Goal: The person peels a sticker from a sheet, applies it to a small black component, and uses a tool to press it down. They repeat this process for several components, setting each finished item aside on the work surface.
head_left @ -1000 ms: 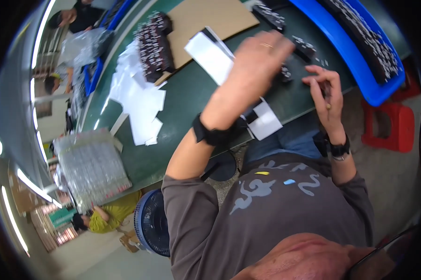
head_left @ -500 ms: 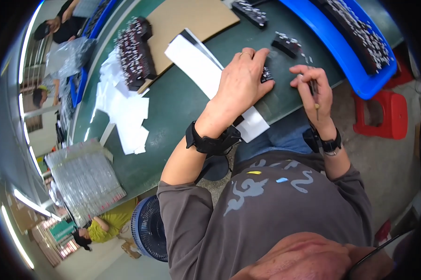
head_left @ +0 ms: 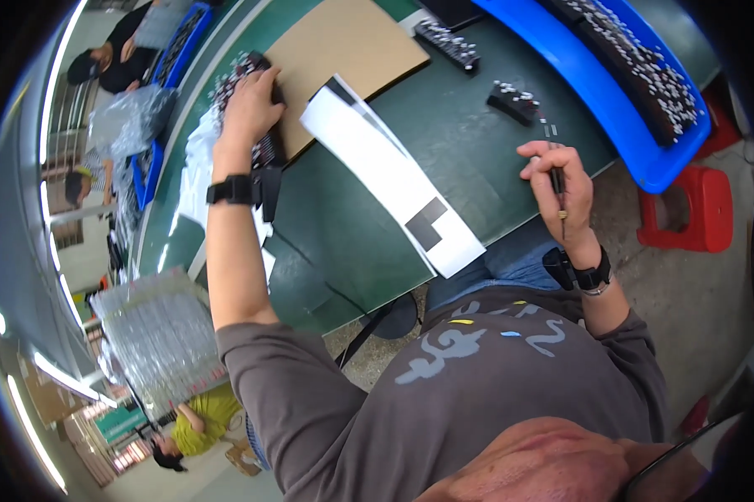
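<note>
My left hand (head_left: 253,105) reaches over a pile of black blocks studded with small white-tipped parts (head_left: 268,151) at the far left of the table. Its fingers curl round a block there, the thumb apart from them; the fingertips are partly hidden. My right hand (head_left: 563,188) is closed round a thin dark pen-like tool with a brass-coloured ring (head_left: 561,214), held near the table's front edge. Just beyond it lie some tiny pale pieces (head_left: 549,130) and a short black block with white-tipped parts (head_left: 513,102). Between my hands lies a long white sheet (head_left: 377,159) with a dark square patch.
A brown board (head_left: 343,42) lies at the back, with another studded black block (head_left: 446,44) beside it. Long studded blocks fill a blue tray (head_left: 636,163) at right. A red stool (head_left: 699,209) stands below. Bundled clear plastic (head_left: 155,335) sits at left; other people are beyond.
My left hand has moved from the white sheet to the block pile at far left. The small studded block under it is gone from the sheet. My right hand stays near its place.
</note>
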{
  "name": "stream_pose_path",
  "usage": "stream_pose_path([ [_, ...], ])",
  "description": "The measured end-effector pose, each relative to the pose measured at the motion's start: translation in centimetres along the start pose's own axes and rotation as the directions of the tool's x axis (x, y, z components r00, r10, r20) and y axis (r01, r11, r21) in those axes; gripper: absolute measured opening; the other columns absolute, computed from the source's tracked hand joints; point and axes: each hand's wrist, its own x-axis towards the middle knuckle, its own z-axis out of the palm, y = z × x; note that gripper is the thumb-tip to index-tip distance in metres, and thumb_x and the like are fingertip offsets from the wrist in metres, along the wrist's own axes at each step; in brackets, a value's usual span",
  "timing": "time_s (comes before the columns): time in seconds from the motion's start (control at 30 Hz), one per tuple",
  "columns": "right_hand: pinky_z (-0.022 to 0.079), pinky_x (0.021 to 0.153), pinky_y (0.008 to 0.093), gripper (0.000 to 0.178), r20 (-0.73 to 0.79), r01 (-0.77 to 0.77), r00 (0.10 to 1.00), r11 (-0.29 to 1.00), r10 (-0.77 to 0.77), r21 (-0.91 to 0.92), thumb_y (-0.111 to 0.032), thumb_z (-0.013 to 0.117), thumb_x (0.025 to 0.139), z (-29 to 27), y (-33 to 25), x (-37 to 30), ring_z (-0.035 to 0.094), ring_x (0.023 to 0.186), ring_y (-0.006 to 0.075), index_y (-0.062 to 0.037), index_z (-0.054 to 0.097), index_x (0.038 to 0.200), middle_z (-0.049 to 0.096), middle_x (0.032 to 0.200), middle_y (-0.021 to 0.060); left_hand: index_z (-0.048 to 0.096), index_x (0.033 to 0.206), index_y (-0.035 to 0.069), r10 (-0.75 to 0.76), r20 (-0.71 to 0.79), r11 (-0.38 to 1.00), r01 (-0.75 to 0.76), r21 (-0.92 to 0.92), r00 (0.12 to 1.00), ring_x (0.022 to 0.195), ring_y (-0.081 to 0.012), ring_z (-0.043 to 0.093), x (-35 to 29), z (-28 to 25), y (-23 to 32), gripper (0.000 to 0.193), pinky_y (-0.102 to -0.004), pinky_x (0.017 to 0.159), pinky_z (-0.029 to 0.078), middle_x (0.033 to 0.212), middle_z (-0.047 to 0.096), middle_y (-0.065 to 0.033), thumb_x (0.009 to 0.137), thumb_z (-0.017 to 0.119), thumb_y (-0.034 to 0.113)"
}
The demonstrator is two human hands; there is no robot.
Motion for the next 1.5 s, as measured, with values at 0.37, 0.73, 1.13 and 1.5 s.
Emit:
stream_pose_path([
  [0.37, 0.051, 0.089, 0.0330, 0.016, -0.233, -0.045, 0.972, 0.984, 0.004, -0.170, 0.004, 0.061, 0.094, -1.4, -0.3, 2.3, 0.065, 0.101, 0.0197, -0.0022, 0.049, 0.102, 0.067, 0.110, 0.0166, 0.060, 0.131, 0.011, 0.245, -0.047, 0.717, -0.214, -0.663, 0.968, 0.113, -0.0343, 0.061, -1.9, -3.8, 18.5, 0.050, -0.0406, 0.094, 0.052, 0.123, 0.066, -0.0156, 0.083, 0.071, 0.011],
  [0.73, 0.049, 0.092, 0.0308, 0.016, -0.047, -0.089, 0.996, 0.963, 0.080, -0.253, -0.001, 0.068, 0.092, -2.2, -0.8, 3.0, 0.063, 0.105, 0.0152, -0.0030, 0.052, 0.096, 0.068, 0.114, 0.0172, 0.064, 0.131, 0.010, 0.584, -0.106, 0.522, -0.472, -0.710, 0.805, 0.097, -0.0225, 0.068, 2.8, -0.3, 25.2, 0.048, -0.0318, 0.089, 0.055, 0.112, 0.070, -0.0077, 0.085, 0.074, 0.009],
  [1.13, 0.051, 0.093, 0.0341, 0.031, 0.032, 0.102, 0.994, 0.994, -0.103, 0.045, -0.002, 0.075, 0.087, -0.1, -2.6, 1.5, 0.063, 0.110, 0.0224, -0.0068, 0.048, 0.101, 0.061, 0.131, 0.0200, 0.063, 0.122, -0.002, 0.230, 0.082, -0.203, 0.131, -0.970, 0.970, 0.094, -0.0131, 0.068, -5.4, -0.5, 24.8, 0.033, -0.0259, 0.082, 0.058, 0.106, 0.071, -0.0086, 0.093, 0.071, 0.011],
  [1.5, 0.050, 0.093, 0.0317, 0.038, 0.231, 0.093, 0.969, 0.996, -0.089, -0.006, 0.000, 0.077, 0.083, 1.8, -3.3, 1.4, 0.063, 0.108, 0.0215, -0.0064, 0.045, 0.104, 0.059, 0.134, 0.0190, 0.059, 0.122, -0.005, 0.262, 0.395, -0.325, 0.466, -0.823, 0.881, 0.083, -0.0163, 0.071, -7.8, -1.9, 22.9, 0.044, -0.0238, 0.071, 0.062, 0.104, 0.069, -0.0122, 0.100, 0.061, 0.033],
])
